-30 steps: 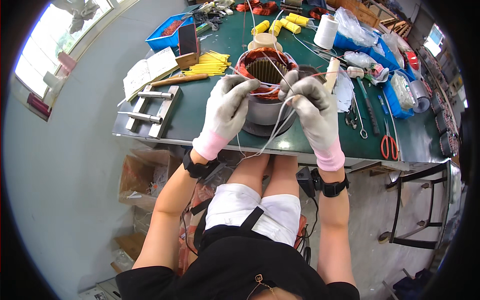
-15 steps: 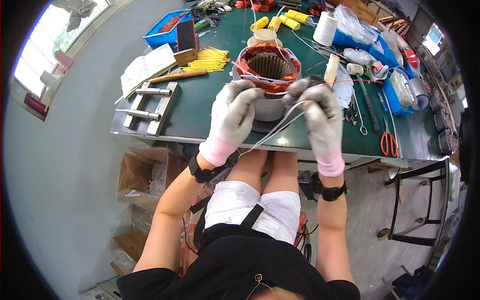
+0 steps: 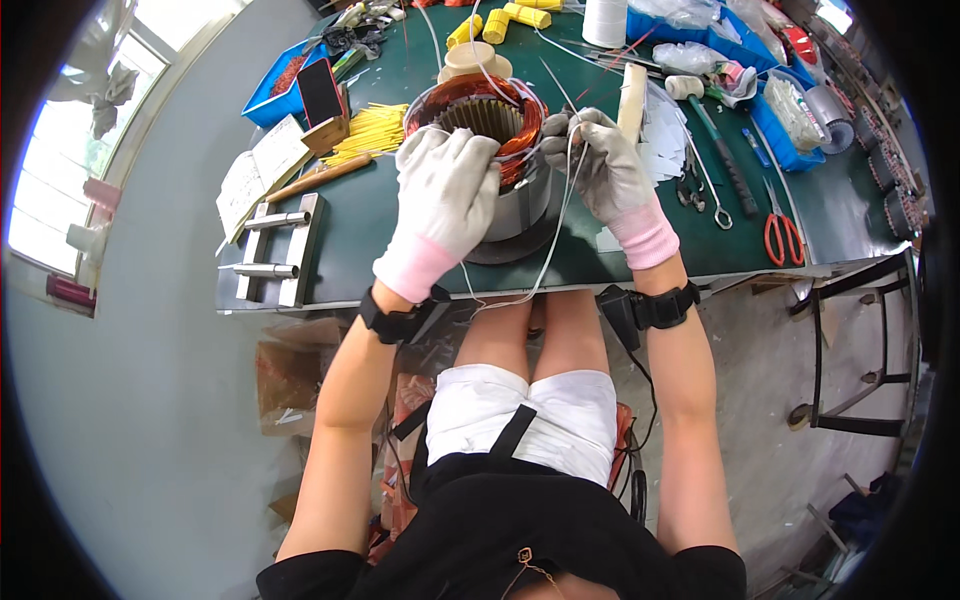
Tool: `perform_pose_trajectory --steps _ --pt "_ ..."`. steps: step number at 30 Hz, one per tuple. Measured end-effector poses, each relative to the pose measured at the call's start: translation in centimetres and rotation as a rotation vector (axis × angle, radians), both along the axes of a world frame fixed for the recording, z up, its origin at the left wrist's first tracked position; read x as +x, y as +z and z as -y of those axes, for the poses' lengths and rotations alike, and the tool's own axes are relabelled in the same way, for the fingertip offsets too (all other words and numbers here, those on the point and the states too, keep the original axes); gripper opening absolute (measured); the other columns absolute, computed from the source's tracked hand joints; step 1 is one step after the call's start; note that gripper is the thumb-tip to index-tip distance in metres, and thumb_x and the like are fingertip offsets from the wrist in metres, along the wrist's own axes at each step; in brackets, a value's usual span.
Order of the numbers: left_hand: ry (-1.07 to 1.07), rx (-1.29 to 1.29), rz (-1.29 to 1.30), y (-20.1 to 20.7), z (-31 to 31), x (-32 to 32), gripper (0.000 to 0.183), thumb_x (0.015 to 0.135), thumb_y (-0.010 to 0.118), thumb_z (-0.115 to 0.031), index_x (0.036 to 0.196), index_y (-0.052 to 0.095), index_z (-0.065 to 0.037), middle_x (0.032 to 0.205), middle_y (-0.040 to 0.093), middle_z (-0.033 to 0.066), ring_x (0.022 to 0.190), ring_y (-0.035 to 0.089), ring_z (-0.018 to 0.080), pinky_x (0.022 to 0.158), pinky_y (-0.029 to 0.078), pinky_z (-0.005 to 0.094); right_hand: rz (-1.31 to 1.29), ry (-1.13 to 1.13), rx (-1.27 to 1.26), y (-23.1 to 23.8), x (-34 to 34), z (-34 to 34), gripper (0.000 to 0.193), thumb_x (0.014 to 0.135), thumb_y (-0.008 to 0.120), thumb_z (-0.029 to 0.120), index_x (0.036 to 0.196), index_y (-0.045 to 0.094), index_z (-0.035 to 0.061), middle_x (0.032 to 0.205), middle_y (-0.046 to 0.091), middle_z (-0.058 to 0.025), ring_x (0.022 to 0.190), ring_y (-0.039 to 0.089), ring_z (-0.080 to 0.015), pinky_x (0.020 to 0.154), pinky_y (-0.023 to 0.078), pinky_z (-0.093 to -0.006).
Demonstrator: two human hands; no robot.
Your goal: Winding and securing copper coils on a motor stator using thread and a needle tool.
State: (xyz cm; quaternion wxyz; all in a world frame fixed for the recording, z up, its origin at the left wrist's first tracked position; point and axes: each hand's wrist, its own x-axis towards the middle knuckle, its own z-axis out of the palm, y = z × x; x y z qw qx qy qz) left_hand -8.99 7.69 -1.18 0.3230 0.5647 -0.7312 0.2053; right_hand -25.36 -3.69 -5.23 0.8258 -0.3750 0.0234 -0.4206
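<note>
In front of me on the green table stands a motor stator (image 3: 514,212), a grey metal cylinder with copper windings (image 3: 532,122) around its top. My left hand (image 3: 447,190), in a whitish glove with a pink cuff, is closed at the winding's near left edge; whatever its fingers grip is hidden. To the right of the stator, my gloved right hand (image 3: 603,165) pinches a white cord (image 3: 552,248), which hangs in a loop past the table's front edge. A thin pointed needle-like rod (image 3: 557,83) sticks up from the right fingers.
Left of the stator lie yellow sticks (image 3: 372,132), a wooden-handled tool (image 3: 318,178), a metal frame (image 3: 300,250), an open notebook (image 3: 262,165) and a phone (image 3: 320,92). Red-handled scissors (image 3: 783,235), a hammer (image 3: 728,165) and blue bins (image 3: 790,125) are at right.
My view has shifted, so the table sits higher and further left. My hands have moved apart; the right one has gone right and the cord now hangs in a wider loop.
</note>
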Motion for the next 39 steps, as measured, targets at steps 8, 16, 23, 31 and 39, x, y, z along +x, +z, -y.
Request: perform_pose_trajectory --steps 8,16,23,31,39 --pt "-0.145 0.270 0.097 3.1 -0.4 2.2 0.016 0.073 0.056 -0.008 0.088 0.060 -0.003 0.078 0.056 0.0105 0.079 0.051 0.0288 0.078 0.039 0.0380 -0.011 0.036 0.004 0.5 0.3 -2.7 0.009 0.089 0.047 0.008 0.087 0.052 0.0006 0.098 0.060 -0.0133 0.089 0.062 -0.0213 0.086 0.048 -0.0316" --pt "-0.166 0.525 0.114 4.6 -0.4 3.5 0.029 0.076 0.058 -0.015 0.101 0.060 -0.001 0.091 0.057 0.0150 0.090 0.050 0.0299 0.083 0.040 0.0384 -0.037 -0.078 0.001 0.8 0.8 -3.9 0.007 0.086 0.046 0.002 0.084 0.052 0.0006 0.095 0.060 -0.0104 0.085 0.061 -0.0175 0.084 0.047 -0.0282" --pt "-0.213 0.528 0.094 3.7 0.1 4.3 0.028 0.077 0.060 -0.018 0.099 0.060 -0.001 0.079 0.054 0.0144 0.080 0.051 0.0302 0.077 0.040 0.0377 -0.006 -0.138 -0.002 0.6 1.0 -4.2 0.008 0.085 0.045 0.003 0.085 0.052 -0.0005 0.092 0.062 -0.0108 0.083 0.062 -0.0178 0.082 0.048 -0.0285" --pt "-0.197 0.503 0.101 3.7 -0.1 4.1 0.029 0.080 0.054 -0.018 0.102 0.059 0.000 0.080 0.055 0.0162 0.082 0.052 0.0328 0.077 0.040 0.0378 -0.203 -0.289 -0.073 2.3 0.1 -5.9 0.011 0.085 0.046 0.007 0.080 0.053 0.0002 0.082 0.060 -0.0067 0.077 0.059 -0.0129 0.075 0.047 -0.0247" --pt "-0.222 0.517 0.126 4.2 0.1 4.2 0.030 0.077 0.060 -0.020 0.101 0.061 -0.001 0.084 0.060 0.0166 0.083 0.056 0.0332 0.075 0.044 0.0401 -0.732 -0.679 -0.626 0.8 -1.6 -11.8 0.011 0.075 0.053 0.005 0.066 0.048 0.0019 0.059 0.045 -0.0012 0.055 0.042 -0.0080 0.050 0.035 -0.0236"
